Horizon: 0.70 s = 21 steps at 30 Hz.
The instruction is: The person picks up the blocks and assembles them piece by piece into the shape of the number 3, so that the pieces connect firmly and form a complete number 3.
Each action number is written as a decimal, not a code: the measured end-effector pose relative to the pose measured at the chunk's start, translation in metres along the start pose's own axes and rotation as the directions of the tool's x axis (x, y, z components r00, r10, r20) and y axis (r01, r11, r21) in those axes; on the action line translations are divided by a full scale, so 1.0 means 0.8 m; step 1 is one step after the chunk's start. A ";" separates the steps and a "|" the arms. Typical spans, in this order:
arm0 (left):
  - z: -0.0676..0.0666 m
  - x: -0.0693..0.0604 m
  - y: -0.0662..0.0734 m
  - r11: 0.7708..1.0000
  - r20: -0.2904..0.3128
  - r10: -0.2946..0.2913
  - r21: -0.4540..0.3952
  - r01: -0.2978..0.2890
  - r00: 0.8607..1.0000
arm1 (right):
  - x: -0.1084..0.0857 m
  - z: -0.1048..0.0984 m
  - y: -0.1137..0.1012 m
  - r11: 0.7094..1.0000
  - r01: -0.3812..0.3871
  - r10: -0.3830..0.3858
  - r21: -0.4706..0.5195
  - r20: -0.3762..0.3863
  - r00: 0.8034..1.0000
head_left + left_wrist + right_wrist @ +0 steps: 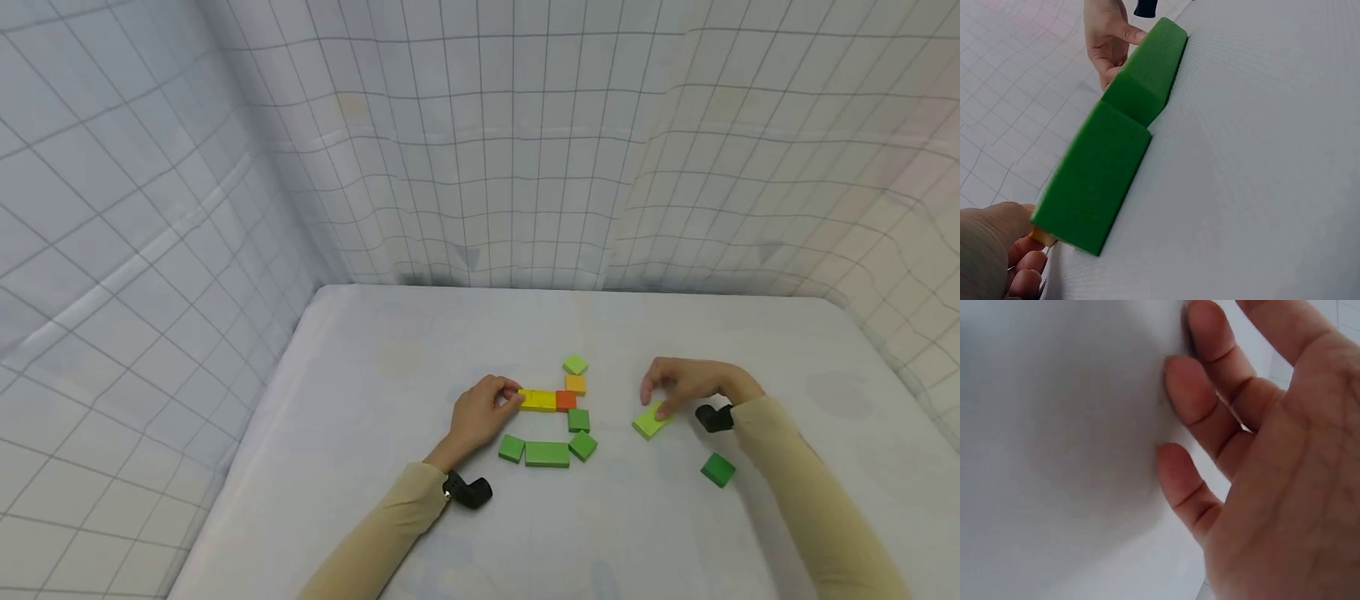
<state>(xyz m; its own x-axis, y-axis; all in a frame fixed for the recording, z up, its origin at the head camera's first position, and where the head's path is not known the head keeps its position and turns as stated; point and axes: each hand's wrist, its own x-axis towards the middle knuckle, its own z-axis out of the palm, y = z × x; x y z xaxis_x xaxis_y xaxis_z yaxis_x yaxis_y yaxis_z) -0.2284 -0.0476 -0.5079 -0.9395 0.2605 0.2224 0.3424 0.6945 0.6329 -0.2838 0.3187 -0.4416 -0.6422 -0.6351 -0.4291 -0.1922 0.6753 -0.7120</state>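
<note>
My left hand (480, 414) pinches the left end of a long yellow block (537, 400) between thumb and fingers. An orange-red block (566, 402) touches that block's right end. Farther right, my right hand (690, 383) holds a lime green block (650, 422) with thumb and index finger, the block low at the table. In the right wrist view the other fingers (1191, 394) of this hand are bent near the white surface, and the lime block is hidden. A long green block (1097, 175) blocks much of the left wrist view of the yellow one.
Around the orange-red block lie a light orange block (575, 384), a small lime block (575, 364) and a green block (578, 420). Tilted green blocks (512, 448) flank the long green one. A dark green block (718, 470) lies near the right forearm. Gridded cloth (465, 167) hangs behind the table.
</note>
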 end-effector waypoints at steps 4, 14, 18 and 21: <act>0.000 0.000 -0.001 1.000 -0.003 0.004 -0.005 -0.004 1.000 | 0.010 -0.004 -0.003 1.000 -0.023 0.023 -0.016 -0.032 0.999; -0.001 -0.001 0.003 1.000 -0.011 0.005 -0.008 -0.005 1.000 | 0.032 -0.016 -0.001 0.994 -0.110 0.109 0.002 -0.188 0.976; -0.001 -0.001 0.004 1.000 -0.007 0.000 -0.008 0.000 1.000 | 0.031 -0.015 0.002 0.992 -0.126 0.123 0.001 -0.192 0.974; -0.001 0.000 0.002 1.000 -0.008 -0.005 0.001 0.005 1.000 | 0.030 -0.017 0.006 0.993 -0.116 0.114 -0.001 -0.184 0.976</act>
<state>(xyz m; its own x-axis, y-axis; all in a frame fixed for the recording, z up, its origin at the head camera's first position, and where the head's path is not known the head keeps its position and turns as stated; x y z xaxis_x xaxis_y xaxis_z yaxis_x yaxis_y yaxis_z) -0.2276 -0.0469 -0.5067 -0.9413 0.2513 0.2254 0.3376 0.6962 0.6335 -0.3100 0.3122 -0.4477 -0.7855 -0.4743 -0.3975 -0.1170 0.7446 -0.6572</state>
